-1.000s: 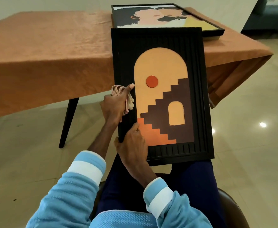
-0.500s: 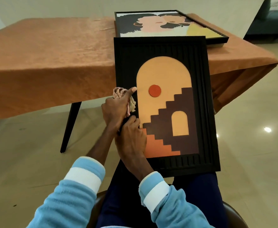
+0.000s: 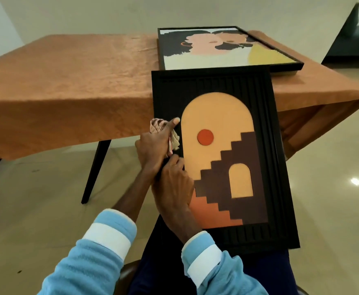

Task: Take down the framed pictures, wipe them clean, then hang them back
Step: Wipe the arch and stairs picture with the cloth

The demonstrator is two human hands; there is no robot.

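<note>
A black-framed picture (image 3: 265, 128) with an orange arch and brown stairs stands tilted on my lap, its top leaning against the table edge. My left hand (image 3: 153, 145) grips the frame's left edge with a bunched beige cloth (image 3: 157, 124) held in it, thumb stretched out on the front. My right hand (image 3: 174, 188) lies over the frame's lower left border. Its curled fingertips pinch the cloth's hanging end just below my left hand. A second framed picture (image 3: 217, 50), showing two faces, lies flat on the table behind.
The table (image 3: 68, 77) has an orange cloth that hangs over its edges, and a dark leg (image 3: 95, 169) slants down to the floor. I sit on a brown chair (image 3: 129, 271). Glossy beige floor tiles spread left and right. A dark sofa (image 3: 357, 39) stands at the far right.
My right hand slid up the frame's left border from the lower corner until it met my left hand and the cloth. The picture sits lower in view.
</note>
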